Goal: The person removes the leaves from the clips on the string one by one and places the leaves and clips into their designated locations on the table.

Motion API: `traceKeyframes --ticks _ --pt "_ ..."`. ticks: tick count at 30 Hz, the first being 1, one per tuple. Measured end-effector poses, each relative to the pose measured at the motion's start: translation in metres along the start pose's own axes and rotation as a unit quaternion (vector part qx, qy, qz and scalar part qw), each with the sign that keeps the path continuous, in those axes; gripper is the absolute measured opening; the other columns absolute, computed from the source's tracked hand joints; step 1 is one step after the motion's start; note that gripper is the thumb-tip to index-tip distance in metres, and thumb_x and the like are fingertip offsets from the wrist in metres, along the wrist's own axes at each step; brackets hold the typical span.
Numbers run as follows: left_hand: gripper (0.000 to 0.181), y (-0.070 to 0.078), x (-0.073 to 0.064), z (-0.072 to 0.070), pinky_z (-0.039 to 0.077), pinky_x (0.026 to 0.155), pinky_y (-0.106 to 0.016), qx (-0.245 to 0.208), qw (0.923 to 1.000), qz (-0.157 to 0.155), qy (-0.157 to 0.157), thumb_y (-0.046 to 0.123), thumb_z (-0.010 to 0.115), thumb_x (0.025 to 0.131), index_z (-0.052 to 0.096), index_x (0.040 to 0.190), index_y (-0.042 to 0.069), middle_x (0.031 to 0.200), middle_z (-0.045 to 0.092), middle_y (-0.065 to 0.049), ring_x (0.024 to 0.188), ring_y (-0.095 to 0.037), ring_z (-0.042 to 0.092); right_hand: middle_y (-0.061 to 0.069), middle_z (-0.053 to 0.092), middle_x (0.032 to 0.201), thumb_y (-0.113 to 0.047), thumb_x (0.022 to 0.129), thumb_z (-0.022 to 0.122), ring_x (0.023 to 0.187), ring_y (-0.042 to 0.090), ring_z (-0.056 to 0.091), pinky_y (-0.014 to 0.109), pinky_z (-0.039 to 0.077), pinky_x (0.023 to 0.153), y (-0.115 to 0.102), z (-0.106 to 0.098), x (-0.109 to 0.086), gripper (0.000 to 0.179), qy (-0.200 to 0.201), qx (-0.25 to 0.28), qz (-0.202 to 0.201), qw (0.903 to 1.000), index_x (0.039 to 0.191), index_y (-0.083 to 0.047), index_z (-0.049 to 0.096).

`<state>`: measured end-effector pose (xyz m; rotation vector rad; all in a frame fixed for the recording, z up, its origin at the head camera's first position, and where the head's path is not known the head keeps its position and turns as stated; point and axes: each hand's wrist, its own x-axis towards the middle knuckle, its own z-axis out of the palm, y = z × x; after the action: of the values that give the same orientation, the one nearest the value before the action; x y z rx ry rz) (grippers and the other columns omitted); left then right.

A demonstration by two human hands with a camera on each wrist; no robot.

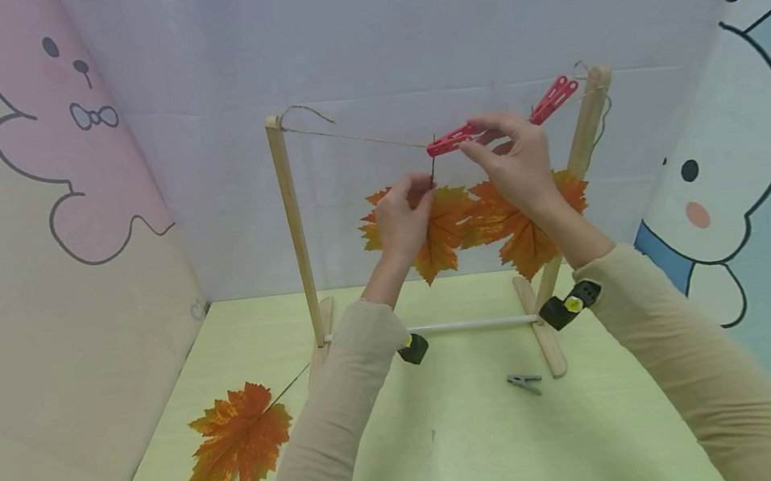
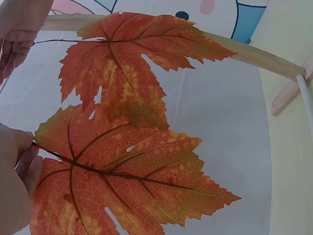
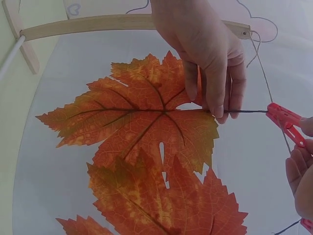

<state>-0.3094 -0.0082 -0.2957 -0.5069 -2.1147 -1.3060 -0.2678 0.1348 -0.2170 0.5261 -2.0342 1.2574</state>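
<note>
My left hand (image 1: 403,218) pinches the thin dark stem of an orange artificial maple leaf (image 1: 439,248), just above the blade. At the stem's upper part, a red clothespin (image 1: 449,140) sits at the twine (image 1: 361,138). My right hand (image 1: 517,162) holds that clothespin by its handle end, and its jaws meet the stem and twine in the right wrist view. A second red clothespin (image 1: 553,99) is on the twine farther right. Another maple leaf (image 2: 122,54) hangs there by its stem, overlapping the first. My right hand partly covers this leaf in the head view.
The twine runs between a left wooden post (image 1: 295,236) and a right wooden post (image 1: 591,120), joined low down by a white rod (image 1: 473,325). On the pale table (image 1: 472,456) lie a third maple leaf (image 1: 240,442) and a grey clothespin (image 1: 524,383).
</note>
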Motion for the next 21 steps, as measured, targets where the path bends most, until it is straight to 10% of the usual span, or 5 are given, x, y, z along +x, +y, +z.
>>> traceKeyframes --ticks 21 --pt "0.015 0.001 -0.006 -0.002 0.049 0.069 -0.019 0.014 0.9999 -0.006 0.0 0.011 0.063 0.085 0.066 0.098 0.004 0.094 0.068 -0.005 0.083 -0.014 0.063 0.014 0.067 0.089 -0.007 0.08 0.068 0.073 0.006 0.055 0.015 0.045 0.071 0.019 0.004 -0.001 0.018 0.072 -0.023 -0.032 0.9967 0.096 0.002 0.069"
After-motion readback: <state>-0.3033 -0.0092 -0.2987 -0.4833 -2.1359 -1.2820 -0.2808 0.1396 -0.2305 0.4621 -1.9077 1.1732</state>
